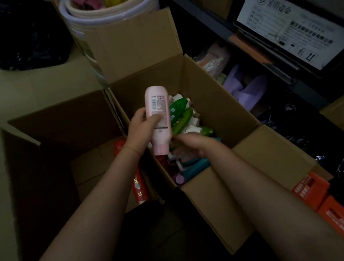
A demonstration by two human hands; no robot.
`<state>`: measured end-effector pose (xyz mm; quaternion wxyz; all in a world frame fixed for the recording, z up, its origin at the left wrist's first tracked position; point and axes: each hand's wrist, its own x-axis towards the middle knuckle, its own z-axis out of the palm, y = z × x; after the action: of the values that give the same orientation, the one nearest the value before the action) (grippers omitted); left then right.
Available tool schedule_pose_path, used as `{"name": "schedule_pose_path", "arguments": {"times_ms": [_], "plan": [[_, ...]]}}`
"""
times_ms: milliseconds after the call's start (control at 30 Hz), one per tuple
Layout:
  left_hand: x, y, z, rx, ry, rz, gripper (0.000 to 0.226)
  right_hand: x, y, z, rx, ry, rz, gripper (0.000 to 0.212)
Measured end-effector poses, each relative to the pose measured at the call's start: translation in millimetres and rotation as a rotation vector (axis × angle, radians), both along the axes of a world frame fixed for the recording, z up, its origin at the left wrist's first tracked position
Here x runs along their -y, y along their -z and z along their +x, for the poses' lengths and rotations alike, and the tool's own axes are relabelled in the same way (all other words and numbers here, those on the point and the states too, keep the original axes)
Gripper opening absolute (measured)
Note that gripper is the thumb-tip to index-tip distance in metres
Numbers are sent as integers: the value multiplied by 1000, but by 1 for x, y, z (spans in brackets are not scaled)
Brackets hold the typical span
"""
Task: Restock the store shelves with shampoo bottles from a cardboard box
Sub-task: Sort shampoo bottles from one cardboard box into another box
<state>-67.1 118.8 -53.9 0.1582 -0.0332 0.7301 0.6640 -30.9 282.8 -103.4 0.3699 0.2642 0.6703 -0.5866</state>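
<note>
Left hand (144,125) grips pink bottle (159,119) (barcode showing).

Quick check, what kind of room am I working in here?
Likely a shop stockroom: an open cardboard box full of bottles, dark metal shelving with packaged goods, and more boxed stock on the floor.
</note>
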Motion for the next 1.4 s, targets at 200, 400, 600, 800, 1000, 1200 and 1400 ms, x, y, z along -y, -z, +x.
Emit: {"name": "schedule_pose_path", "arguments": {"times_ms": [200,400,600,800,1000,1200,1400], "plan": [[0,-4,4,47,-47,66,23,30,24,1,205,-837,389,40],[4,-3,7,44,-42,87,13,48,43,9,183,-1063,799,64],[11,-4,4,124,-58,208,20,51,50,1,150,-1166,758,58],[34,-6,1,336,-226,413,30,48,42,-13,-236,-1022,752,41],[89,-16,-11,365,-269,285,37,41,18,-15,-346,-967,788,31],[141,-16,-16,342,-130,-151,29,22,-72,-34,-470,-692,679,26],[160,17,-4,436,-252,-196,42,47,-181,-32,-964,-374,785,26]]}}
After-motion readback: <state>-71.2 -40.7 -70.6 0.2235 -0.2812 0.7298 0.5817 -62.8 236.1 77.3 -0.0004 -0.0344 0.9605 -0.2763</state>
